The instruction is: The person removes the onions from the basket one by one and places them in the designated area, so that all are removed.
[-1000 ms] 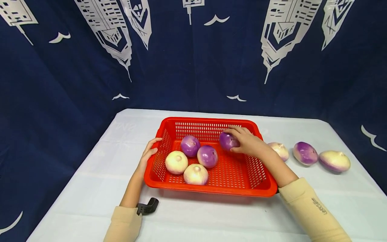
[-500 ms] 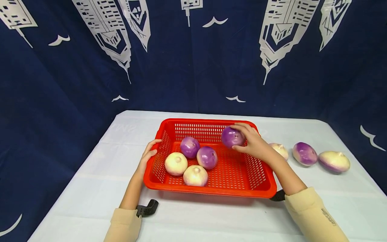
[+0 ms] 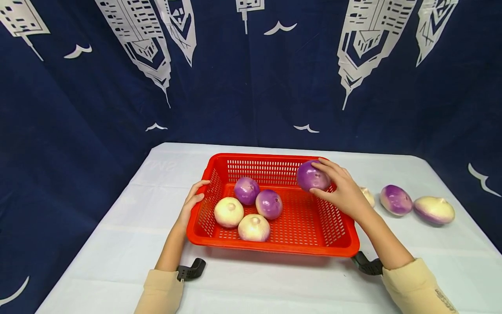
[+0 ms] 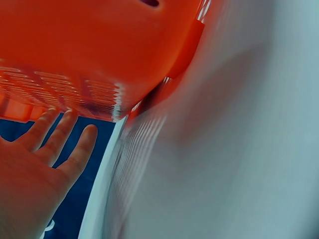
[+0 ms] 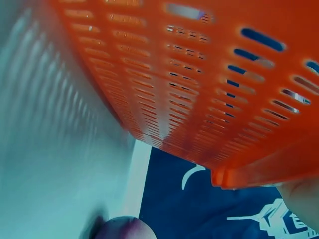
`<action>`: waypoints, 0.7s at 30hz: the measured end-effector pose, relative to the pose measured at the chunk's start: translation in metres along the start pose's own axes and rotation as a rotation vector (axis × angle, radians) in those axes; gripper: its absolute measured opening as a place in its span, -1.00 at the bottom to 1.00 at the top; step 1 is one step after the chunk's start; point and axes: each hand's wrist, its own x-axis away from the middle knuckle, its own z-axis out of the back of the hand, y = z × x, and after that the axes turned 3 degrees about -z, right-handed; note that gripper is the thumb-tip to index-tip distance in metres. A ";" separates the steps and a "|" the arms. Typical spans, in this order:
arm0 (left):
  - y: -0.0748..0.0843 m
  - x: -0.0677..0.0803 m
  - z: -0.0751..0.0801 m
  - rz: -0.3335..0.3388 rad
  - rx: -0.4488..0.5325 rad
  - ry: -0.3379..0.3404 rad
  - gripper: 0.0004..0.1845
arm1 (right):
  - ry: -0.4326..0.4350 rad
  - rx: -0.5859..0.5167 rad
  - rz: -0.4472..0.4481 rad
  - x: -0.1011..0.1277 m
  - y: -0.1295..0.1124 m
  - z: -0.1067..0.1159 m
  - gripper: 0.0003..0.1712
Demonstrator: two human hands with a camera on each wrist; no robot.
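Observation:
My right hand point(image 3: 343, 189) grips a glossy purple onion point(image 3: 310, 176), fingers on its far side and thumb below. It holds the onion up at the right back corner of a red slotted basket point(image 3: 270, 248). On the basket's left side, my left hand point(image 3: 192, 203) rests its fingertips at the rim. Seen in the left wrist view, the left hand's fingers point(image 4: 79, 152) are extended against the basket's outer wall. Inside, two purple onions point(image 3: 269, 204) and two cream onions point(image 3: 254, 227) sit grouped on the left. Only an edge of the right hand shows in the right wrist view.
Right of the basket on the white-covered table point(image 3: 270, 288) lie a purple onion point(image 3: 395, 200), a cream-and-purple onion point(image 3: 434, 210) and another cream onion point(image 3: 367, 196), partly behind my right hand. A dark blue curtain point(image 3: 251, 87) with white skyline prints hangs behind the table.
My right hand has lifted the purple onion from the basket's floor and moved it right, toward the right back rim. The left hand keeps its place at the left rim.

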 end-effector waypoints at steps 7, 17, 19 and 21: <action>0.001 0.000 0.000 -0.001 0.000 -0.002 -0.58 | 0.095 0.084 -0.013 0.018 -0.004 0.011 -0.31; 0.000 0.000 0.000 0.010 -0.001 0.018 -0.59 | 0.271 0.028 -0.047 0.049 0.002 0.023 -0.35; -0.001 0.000 0.000 0.013 -0.001 0.020 -0.60 | 0.295 0.019 -0.075 0.055 0.003 0.026 -0.33; -0.001 0.000 0.000 0.015 -0.004 0.023 -0.60 | 0.324 0.018 -0.103 0.061 0.004 0.028 -0.32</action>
